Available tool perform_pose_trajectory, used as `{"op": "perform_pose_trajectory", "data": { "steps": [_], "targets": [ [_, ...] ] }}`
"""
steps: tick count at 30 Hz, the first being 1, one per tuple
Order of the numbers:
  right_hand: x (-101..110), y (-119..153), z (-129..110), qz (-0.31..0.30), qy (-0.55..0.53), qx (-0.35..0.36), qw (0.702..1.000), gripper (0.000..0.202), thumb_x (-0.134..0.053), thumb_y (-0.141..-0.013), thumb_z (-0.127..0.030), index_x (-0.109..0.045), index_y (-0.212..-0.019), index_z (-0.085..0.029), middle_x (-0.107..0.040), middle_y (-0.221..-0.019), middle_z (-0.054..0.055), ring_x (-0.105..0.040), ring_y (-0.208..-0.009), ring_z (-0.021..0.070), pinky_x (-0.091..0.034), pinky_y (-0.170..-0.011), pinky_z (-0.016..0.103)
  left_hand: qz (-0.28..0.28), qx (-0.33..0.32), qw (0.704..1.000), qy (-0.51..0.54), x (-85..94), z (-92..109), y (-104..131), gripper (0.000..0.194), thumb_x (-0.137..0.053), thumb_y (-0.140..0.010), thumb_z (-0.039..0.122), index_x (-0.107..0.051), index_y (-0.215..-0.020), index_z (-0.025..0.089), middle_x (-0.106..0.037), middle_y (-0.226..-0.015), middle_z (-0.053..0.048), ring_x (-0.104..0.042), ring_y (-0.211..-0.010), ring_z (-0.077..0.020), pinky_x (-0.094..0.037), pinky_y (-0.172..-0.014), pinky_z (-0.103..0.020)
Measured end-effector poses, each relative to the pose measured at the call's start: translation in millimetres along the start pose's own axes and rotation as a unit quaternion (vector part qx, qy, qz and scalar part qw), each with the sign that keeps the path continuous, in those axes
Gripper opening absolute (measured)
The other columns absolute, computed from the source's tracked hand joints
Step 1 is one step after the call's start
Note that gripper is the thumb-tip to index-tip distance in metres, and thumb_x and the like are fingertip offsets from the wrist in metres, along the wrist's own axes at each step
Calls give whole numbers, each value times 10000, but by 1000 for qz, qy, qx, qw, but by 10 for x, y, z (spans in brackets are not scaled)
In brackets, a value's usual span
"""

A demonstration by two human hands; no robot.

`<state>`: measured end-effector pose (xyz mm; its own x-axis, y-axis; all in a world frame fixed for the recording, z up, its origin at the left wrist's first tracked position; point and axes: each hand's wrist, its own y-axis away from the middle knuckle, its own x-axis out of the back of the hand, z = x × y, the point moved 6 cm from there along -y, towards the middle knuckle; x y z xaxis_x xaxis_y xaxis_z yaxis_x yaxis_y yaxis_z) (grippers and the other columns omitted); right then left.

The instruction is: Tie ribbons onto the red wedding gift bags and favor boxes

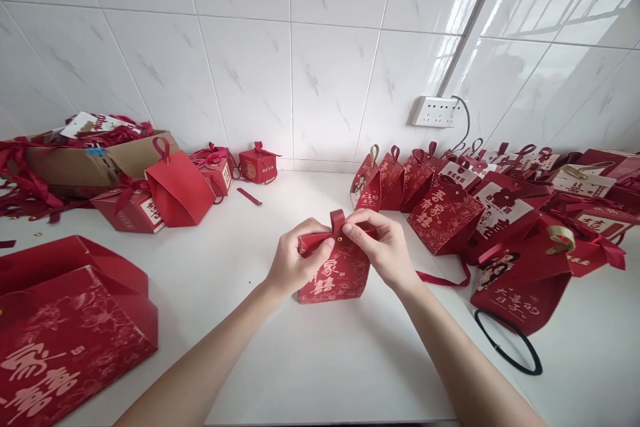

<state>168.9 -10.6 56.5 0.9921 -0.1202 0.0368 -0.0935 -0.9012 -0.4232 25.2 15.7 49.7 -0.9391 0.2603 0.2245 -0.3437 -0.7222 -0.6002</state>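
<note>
A person's two bare hands pinch the top of a red gift box (343, 277) standing at the center of a white worktop (320, 360), its front printed with pale characters and flowers. The left hand (303, 257) grips the upper edge at the box's 10 o'clock, thumb flat on the front; the right hand (383, 240) pinches at 1 o'clock, thumb beside a gold-colored stud (340, 238), its hidden fingers leaving the exact hold behind unclear. Between them, at 12 o'clock, rises a dark red strap loop (337, 221). Measured from that box, a larger red box (115, 320) sits between 8 and 9 o'clock, cut off by the frame. Toward 10 o'clock lie a loose strap (250, 196), a plain-sided red box (183, 190) tilted beside others and, farther out, a cardboard carton (65, 170) heaped with red ribbon. A small cube-shaped box (257, 165) stands near the tiled wall (325, 87) between 10 and 11. Looped boxes (393, 180) crowd from 1 to 3 o'clock, below a white socket strip (435, 112) at 1. A black ring (515, 368) lies between 3 and 4.
</note>
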Motion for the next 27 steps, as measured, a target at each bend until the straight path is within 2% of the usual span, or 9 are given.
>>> {"op": "perform_pose_trajectory", "data": {
  "steps": [4,8,11,14,17,19,20,22,27],
  "targets": [
    [48,-6,23,38,-47,-9,998,217,-662,-790,-416,-601,-740,-214,-599,-734,-16,-536,-649,111,-438,-608,236,7,3,1000,-8,11,-14,-5,173,-589,-812,306,-598,-705,171,-602,-650,-9,-569,-603,-129,-465,-574,-225],
    [-47,-10,-38,-22,7,5,1000,246,-719,-726,-393,-652,-901,-233,-640,-853,6,-588,-741,141,-478,-688,269,3,11,1000,3,14,-28,1,150,-595,-816,311,-643,-798,170,-648,-726,-30,-609,-678,-154,-485,-607,-231],
    [-63,-23,-35,-35,14,-15,999,197,-689,-742,-404,-670,-772,-210,-645,-793,16,-593,-737,154,-477,-684,281,-9,13,1000,24,37,-49,-9,182,-597,-817,342,-653,-797,170,-639,-722,-34,-598,-658,-154,-487,-591,-235],
    [-33,-24,18,-41,-43,-45,997,223,-708,-722,-409,-644,-676,-201,-613,-704,-3,-558,-660,138,-448,-636,270,-90,30,986,136,-24,-106,-28,387,-540,-817,520,-680,-809,159,-660,-744,-88,-612,-643,-192,-503,-565,-285],
    [-59,1,64,-98,-153,-49,982,240,-760,-680,-384,-615,-627,-200,-569,-673,-16,-526,-641,130,-429,-623,263,-176,127,933,288,-175,-213,7,648,-395,-786,716,-696,-837,144,-682,-795,-153,-648,-682,-260,-526,-558,-367],
    [-91,21,96,-140,-231,-51,962,243,-783,-656,-379,-617,-628,-204,-552,-718,-6,-525,-671,141,-436,-611,269,-167,198,916,306,-242,-299,42,538,-493,-779,668,-670,-796,160,-675,-820,-125,-653,-742,-254,-532,-579,-359],
    [-103,29,114,-156,-263,-54,951,239,-791,-645,-379,-624,-635,-208,-549,-763,1,-531,-696,149,-446,-608,276,-156,218,919,290,-264,-328,57,416,-588,-774,578,-644,-780,166,-668,-854,-101,-651,-803,-239,-536,-633,-346],
    [-113,33,154,-172,-307,-57,934,221,-803,-633,-375,-645,-652,-221,-545,-871,11,-550,-763,161,-477,-641,299,-159,232,923,263,-315,-340,86,317,-689,-740,468,-592,-808,174,-655,-926,-74,-636,-888,-212,-523,-737,-335],
    [-71,2,233,-149,-308,-59,938,196,-817,-628,-373,-669,-673,-253,-560,-955,-1,-565,-819,149,-508,-727,314,-224,281,900,248,-391,-336,169,430,-764,-657,467,-466,-832,211,-644,-1000,-49,-630,-892,-177,-494,-727,-296]
  ]
}}
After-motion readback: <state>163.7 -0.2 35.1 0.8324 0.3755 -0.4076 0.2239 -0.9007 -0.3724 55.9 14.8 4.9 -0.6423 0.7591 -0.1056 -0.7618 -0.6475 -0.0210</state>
